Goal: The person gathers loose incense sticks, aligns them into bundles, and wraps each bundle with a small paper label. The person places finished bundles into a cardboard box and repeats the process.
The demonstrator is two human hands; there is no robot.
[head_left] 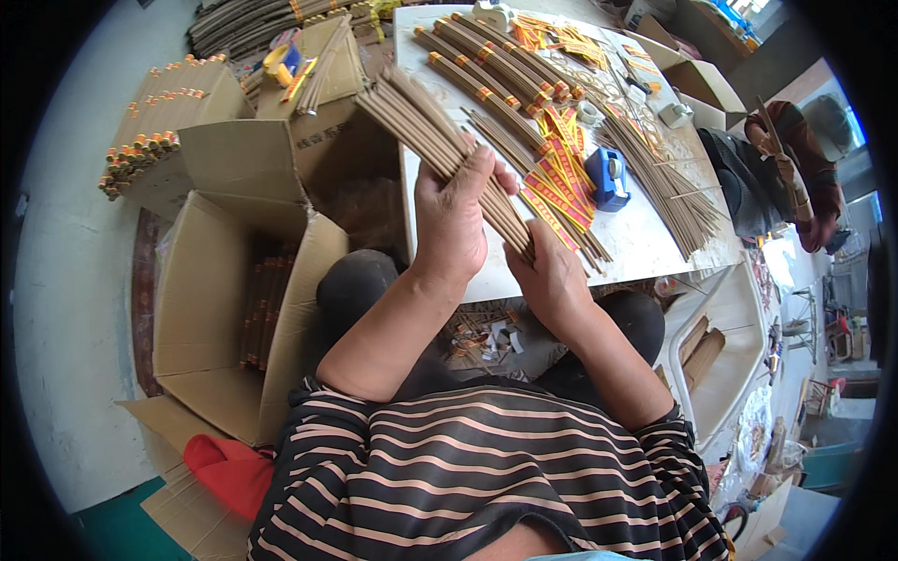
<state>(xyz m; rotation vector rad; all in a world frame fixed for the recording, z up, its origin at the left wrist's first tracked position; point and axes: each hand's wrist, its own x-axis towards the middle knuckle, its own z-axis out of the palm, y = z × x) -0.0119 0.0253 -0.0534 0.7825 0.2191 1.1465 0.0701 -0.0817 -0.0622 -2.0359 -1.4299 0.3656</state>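
A loose bundle of brown incense sticks (409,114) slants across in front of me, over the near left edge of the white table (426,252). My left hand (456,210) is closed around its middle, the thumb lying over the sticks. At the lower end, my right hand (552,280) grips the same bundle. Just beyond my hands lie red and yellow printed paper bands (564,178) and a blue tape dispenser (610,178). A spread of loose incense sticks (669,192) covers the table's right part.
Banded incense bundles (477,70) lie at the table's far side. To my left stands an open cardboard box (210,309) with bundles inside; more banded bundles (164,112) are stacked behind it. A white tub (716,346) is at my right. Another person (795,168) sits at the far right, holding sticks.
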